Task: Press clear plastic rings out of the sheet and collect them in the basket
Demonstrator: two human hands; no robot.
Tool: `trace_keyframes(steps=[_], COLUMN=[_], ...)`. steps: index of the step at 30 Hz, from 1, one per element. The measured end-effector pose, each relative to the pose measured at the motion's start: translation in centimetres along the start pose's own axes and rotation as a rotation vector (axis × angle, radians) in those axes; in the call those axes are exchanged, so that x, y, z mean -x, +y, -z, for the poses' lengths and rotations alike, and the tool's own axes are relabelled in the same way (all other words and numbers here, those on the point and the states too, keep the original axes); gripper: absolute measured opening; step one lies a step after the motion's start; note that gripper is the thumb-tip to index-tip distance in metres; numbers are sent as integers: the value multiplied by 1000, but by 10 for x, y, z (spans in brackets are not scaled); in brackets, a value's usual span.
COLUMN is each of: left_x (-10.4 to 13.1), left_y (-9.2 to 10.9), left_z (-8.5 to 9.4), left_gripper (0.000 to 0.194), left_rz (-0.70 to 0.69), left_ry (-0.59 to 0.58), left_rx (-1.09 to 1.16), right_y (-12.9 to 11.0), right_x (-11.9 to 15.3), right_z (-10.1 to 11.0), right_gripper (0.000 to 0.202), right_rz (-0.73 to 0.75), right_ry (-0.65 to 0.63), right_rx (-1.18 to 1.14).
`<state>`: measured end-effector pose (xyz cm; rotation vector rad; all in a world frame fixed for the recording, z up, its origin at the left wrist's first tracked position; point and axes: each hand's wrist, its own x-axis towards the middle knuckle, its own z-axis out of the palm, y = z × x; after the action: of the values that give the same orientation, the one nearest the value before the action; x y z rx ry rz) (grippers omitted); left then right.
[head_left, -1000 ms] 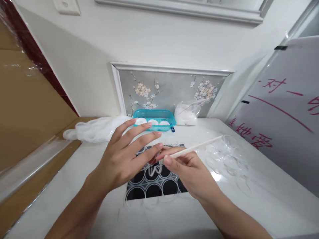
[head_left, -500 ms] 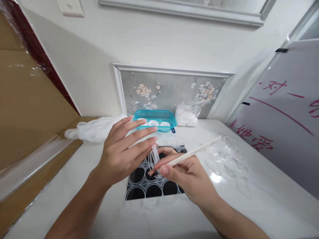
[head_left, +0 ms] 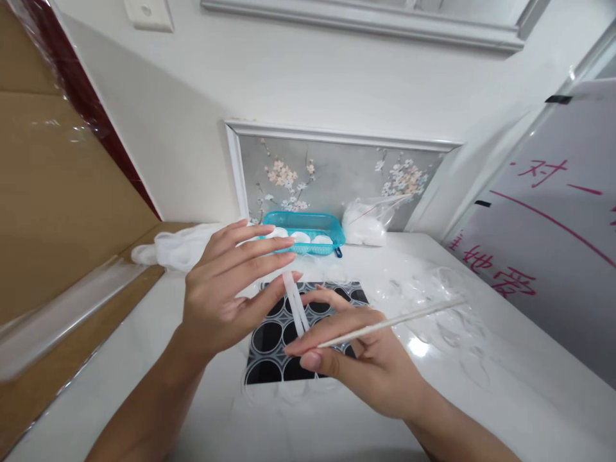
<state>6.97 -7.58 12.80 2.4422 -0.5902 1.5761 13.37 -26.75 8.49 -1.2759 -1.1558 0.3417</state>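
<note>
A pale, narrow white strip (head_left: 295, 305), apparently doubled, slants between my two hands above a black patterned mat. Its upper end is at the thumb and index finger of my left hand (head_left: 231, 289), which seem to pinch it while the other fingers stretch out. My right hand (head_left: 360, 350) is closed with thumb and index finger on a thin off-white stick (head_left: 409, 316), pointing to the right. The strip's lower end meets the right fingers; whether they grip it is hidden. The mat (head_left: 264, 369) with round black shapes lies beneath.
A turquoise basket (head_left: 304, 221) with white round pieces stands by the wall. Beside it is a clear bag (head_left: 368, 221) of white material. Thin clear loops (head_left: 443, 333) lie on the white table (head_left: 385, 436) at right. White fabric-like material (head_left: 176, 247) and a cardboard box (head_left: 72, 192) are at left.
The strip is drawn out straighter and broader between my hands. My left hand has shifted slightly left, and the stick in my right hand has tilted flatter.
</note>
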Motion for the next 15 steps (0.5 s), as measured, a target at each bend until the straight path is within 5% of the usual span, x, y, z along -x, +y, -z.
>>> trace_keyframes(steps=[6, 15], left_x=[0, 1], left_y=[6, -15], left_z=[2, -2], left_gripper=[30, 110], left_rz=[13, -258], left_ry=[69, 127], left_rx=[43, 28], right_y=[3, 0], right_x=[-9, -8], right_z=[8, 35], right_gripper=[11, 18], right_rz=[6, 44], right_ry=[-137, -13], right_rx=[-118, -77])
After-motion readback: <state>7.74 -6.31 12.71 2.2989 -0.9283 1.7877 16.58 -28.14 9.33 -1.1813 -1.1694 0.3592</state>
